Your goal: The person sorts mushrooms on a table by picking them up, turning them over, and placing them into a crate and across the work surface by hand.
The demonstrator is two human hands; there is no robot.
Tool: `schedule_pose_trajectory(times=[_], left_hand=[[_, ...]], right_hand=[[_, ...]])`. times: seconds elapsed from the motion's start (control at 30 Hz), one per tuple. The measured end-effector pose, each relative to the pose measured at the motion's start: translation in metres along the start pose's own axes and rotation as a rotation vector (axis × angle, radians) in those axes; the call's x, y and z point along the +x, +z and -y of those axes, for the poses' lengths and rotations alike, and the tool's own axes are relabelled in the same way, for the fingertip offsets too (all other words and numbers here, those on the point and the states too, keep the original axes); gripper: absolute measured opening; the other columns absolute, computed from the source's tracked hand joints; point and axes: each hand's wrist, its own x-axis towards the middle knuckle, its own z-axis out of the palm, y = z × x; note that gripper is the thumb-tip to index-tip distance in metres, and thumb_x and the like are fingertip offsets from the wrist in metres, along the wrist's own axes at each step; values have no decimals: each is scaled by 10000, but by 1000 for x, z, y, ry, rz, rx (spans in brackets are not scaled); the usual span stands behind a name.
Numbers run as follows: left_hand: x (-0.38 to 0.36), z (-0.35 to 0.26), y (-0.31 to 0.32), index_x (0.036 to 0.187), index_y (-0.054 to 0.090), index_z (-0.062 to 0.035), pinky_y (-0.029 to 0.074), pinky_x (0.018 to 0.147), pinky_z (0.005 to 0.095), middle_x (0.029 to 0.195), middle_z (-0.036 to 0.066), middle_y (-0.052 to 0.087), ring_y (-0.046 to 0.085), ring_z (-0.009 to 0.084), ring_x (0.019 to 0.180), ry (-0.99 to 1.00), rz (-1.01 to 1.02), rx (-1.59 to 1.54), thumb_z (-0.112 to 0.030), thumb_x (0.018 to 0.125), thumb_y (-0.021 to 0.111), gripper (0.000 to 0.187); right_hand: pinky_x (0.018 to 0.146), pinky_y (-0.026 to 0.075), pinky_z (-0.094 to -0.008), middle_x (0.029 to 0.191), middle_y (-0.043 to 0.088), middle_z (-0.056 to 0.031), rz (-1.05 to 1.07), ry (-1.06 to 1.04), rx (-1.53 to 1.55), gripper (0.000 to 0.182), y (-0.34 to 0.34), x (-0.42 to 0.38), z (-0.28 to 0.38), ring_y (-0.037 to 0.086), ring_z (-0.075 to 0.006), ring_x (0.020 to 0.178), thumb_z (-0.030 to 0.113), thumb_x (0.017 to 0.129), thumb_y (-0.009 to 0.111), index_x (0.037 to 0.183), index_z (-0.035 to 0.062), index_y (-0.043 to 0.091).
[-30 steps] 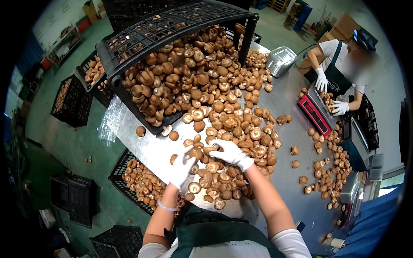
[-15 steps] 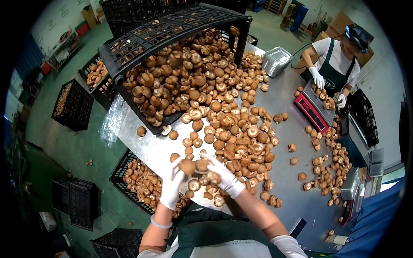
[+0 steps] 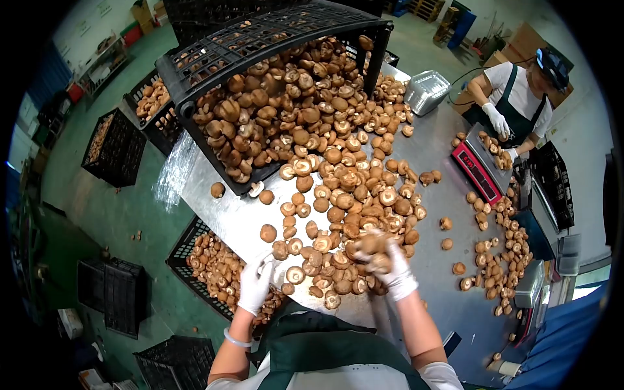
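Brown mushrooms (image 3: 351,195) spill from a tipped black crate (image 3: 273,36) onto the metal table (image 3: 208,188). My right hand (image 3: 395,272), in a white glove, is closed around a few mushrooms (image 3: 374,252) above the pile; its outline is slightly blurred. On the left, my gloved left hand (image 3: 257,279) is near the table edge, beside the loose mushrooms. Its fingers are bent with the tips close together, and whether anything small lies between them is hidden. Below and left of it stands a black crate of mushrooms (image 3: 214,263).
Across the table a co-worker (image 3: 517,97) in white gloves handles mushrooms on a red scale (image 3: 478,172). Clear plastic trays (image 3: 427,91) stand at the back. More mushrooms (image 3: 500,260) lie at the right. Other black crates (image 3: 114,146) stand on the floor at left.
My right hand has moved right, away from my left, carrying mushrooms over the pile. My left hand has dropped slightly, and the mushroom seen at its fingers is no longer there. The view has shifted slightly.
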Motion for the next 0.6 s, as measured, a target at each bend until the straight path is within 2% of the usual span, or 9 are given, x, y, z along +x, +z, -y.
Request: schedule_pose_trajectory(times=[0.07, 0.13, 0.2, 0.3, 0.4, 0.47, 0.5, 0.57, 0.6], left_hand=[[3, 19, -10, 1124, 624, -12, 477, 804, 303, 1049, 128, 648, 612, 212, 901, -31, -82, 45, -55, 870, 567, 264], [6, 37, -16, 1116, 623, -5, 482, 834, 305, 1039, 136, 647, 622, 212, 963, -10, -160, 55, -47, 869, 574, 255], [9, 51, -21, 1113, 622, -2, 486, 834, 310, 1037, 133, 647, 626, 217, 949, -56, -173, 84, -41, 868, 579, 252], [13, 49, -21, 1081, 628, 3, 492, 826, 324, 1028, 144, 645, 625, 244, 924, -88, -191, 113, -50, 848, 615, 240], [13, 52, -8, 1065, 638, 6, 496, 833, 312, 1055, 144, 635, 619, 239, 954, 32, -210, 284, -46, 819, 626, 251], [14, 40, 7, 1013, 635, -10, 461, 898, 387, 1017, 149, 641, 591, 331, 971, 159, -168, 356, -73, 788, 664, 235], [13, 28, 13, 1042, 631, -12, 446, 923, 389, 1047, 152, 638, 578, 329, 1021, 194, -98, 336, -94, 783, 670, 274], [8, 19, 31, 1100, 622, -17, 419, 968, 401, 1120, 162, 623, 543, 338, 1113, 301, 53, 331, -152, 776, 684, 357], [6, 19, 40, 1129, 616, -20, 405, 988, 410, 1162, 169, 611, 521, 348, 1156, 375, 133, 348, -188, 774, 690, 400]], right_hand=[[705, 589, -305, 1042, 584, -195, 72, -35, 251, 625, -47, -5, 43, 628, -330, 931, 501, 848, 605, 1229, 38, 430], [786, 584, -357, 1065, 553, -193, -511, -416, 382, 575, -65, -2, 79, 545, -360, 1104, 495, 828, 629, 1183, 67, 483], [921, 534, -410, 1211, 496, -212, -531, -804, 422, 605, -157, -14, 127, 488, -373, 1178, 421, 827, 667, 1249, 45, 450], [1005, 463, -451, 1294, 450, -238, -690, -865, 856, 647, -196, -37, 162, 527, -327, 1135, 423, 882, 604, 1346, 38, 370], [920, 499, -417, 1305, 465, -238, -586, -774, 191, 584, -155, -38, 128, 533, -308, 1132, 398, 924, 549, 1362, 51, 380], [781, 502, -304, 1178, 571, -146, -605, -581, -305, 483, -68, -26, 83, 595, -218, 969, 368, 931, 546, 1293, 55, 474], [757, 493, -294, 1149, 586, -102, -599, -456, -307, 367, -45, -15, 66, 597, -192, 945, 258, 915, 573, 1217, 52, 538], [864, 482, -325, 1168, 595, -103, -400, -519, -1157, 362, -19, -13, 14, 592, -254, 1031, 97, 831, 603, 1189, 52, 573], [960, 428, -418, 1213, 572, -141, -134, -711, -1586, 495, -7, -9, 2, 529, -336, 1147, 218, 799, 681, 1253, 77, 544]])
